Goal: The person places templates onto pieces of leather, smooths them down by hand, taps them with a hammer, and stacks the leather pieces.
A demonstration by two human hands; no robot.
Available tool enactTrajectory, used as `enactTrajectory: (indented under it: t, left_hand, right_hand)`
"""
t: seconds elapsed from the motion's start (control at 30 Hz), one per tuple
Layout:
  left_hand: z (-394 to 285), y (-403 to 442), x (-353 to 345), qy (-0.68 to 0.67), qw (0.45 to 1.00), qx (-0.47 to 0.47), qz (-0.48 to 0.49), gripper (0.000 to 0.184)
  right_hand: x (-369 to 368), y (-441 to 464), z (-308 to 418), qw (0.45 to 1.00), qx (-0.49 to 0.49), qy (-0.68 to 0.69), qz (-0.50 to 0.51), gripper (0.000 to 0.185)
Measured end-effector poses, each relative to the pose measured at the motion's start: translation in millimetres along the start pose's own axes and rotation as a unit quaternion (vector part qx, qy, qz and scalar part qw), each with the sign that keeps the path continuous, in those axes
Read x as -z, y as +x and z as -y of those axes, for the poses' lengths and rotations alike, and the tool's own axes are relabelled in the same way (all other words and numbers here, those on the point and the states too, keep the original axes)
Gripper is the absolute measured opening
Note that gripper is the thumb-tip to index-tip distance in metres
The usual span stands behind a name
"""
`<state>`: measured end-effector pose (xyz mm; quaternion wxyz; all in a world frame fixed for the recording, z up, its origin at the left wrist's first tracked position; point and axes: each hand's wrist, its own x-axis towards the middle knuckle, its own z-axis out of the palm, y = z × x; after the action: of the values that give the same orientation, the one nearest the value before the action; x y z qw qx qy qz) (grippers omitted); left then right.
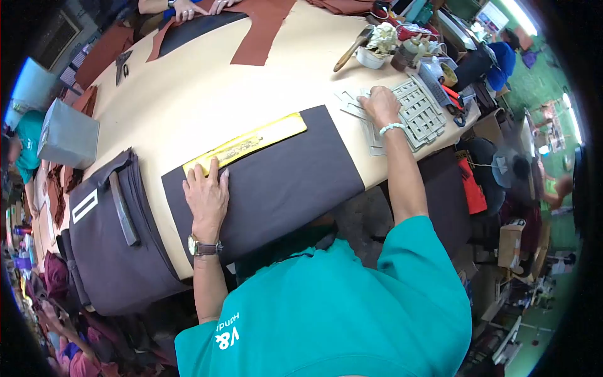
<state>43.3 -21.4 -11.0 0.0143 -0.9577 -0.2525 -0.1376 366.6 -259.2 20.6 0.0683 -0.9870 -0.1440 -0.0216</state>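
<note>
A dark rectangular sheet (282,173) lies across the table's near edge, and a long yellow strip (251,141) rests along its far side. My left hand (207,195), with a watch at the wrist, lies flat on the sheet, its fingertips at the strip's left end and fingers spread. To the right, my right hand (380,108) has its fingers curled down at flat pale templates (374,135) beside a grey lattice piece (419,113). Whether it pinches a template is hidden under the fingers.
Folded dark sheets (119,239) with a metal bar (124,210) hang over the left edge. A grey box (69,133) stands behind. A brush (353,49), white bowl (372,58) and bottles (408,53) stand back right. Across the table, a person's hands (195,9) touch brown pieces.
</note>
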Motion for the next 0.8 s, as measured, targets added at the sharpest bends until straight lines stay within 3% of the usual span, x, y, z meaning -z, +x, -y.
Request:
enactTrajectory:
  t: [0.27, 0.33, 0.47, 0.53, 0.57, 0.6, 0.8]
  left_hand:
    - [2, 2, 1, 0.023, 1.0, -0.014, -0.004, 0.036]
    - [2, 5, 3, 0.021, 1.0, -0.012, 0.013, 0.035]
    - [13, 12, 5, 0.02, 0.998, -0.05, 0.037, 0.032]
    - [21, 21, 11, -0.035, 0.997, -0.056, 0.05, 0.027]
    - [24, 26, 17, -0.069, 0.994, -0.051, 0.063, 0.025]
    - [29, 30, 20, -0.103, 0.991, -0.044, 0.076, 0.024]
    - [72, 51, 6, -0.243, 0.96, -0.041, 0.131, 0.022]
  right_hand:
    - [7, 34, -25, 0.987, 0.084, -0.084, -0.106, 0.028]
    - [35, 32, -17, 0.982, 0.037, -0.115, -0.142, 0.023]
    - [102, -5, 2, 0.935, 0.16, 0.113, -0.297, 0.019]
    - [105, -22, 12, 0.855, 0.179, 0.388, -0.296, 0.018]
    - [102, -34, 16, 0.794, 0.151, 0.547, -0.22, 0.019]
    - [93, -41, 18, 0.776, 0.151, 0.59, -0.165, 0.024]
    - [-5, -115, 71, 0.745, 0.051, 0.647, 0.153, 0.027]
